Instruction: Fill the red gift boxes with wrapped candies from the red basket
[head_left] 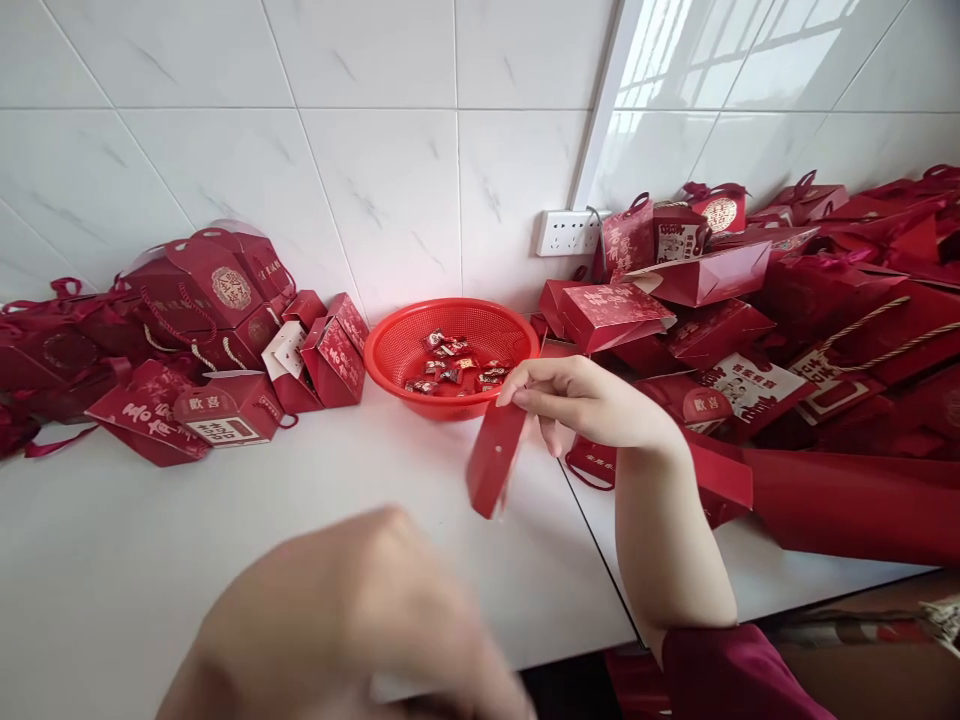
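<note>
Between the thumb and fingers of my right hand (570, 395) hangs a small red gift box (495, 455), tilted above the white table just in front of the basket. My left hand (360, 610) is close to the camera at the bottom, smeared by motion, its fingers mostly out of sight; whether it holds anything does not show. Behind the held box stands a round red plastic basket (386, 370) with several wrapped candies (450, 372) lying in its bottom.
Red gift boxes (225, 405) are grouped at the left along the tiled wall. A larger heap of red boxes and bags (720, 340) covers the right side. A white power strip (571, 233) is on the wall. A seam (600, 545) crosses the white table (420, 490).
</note>
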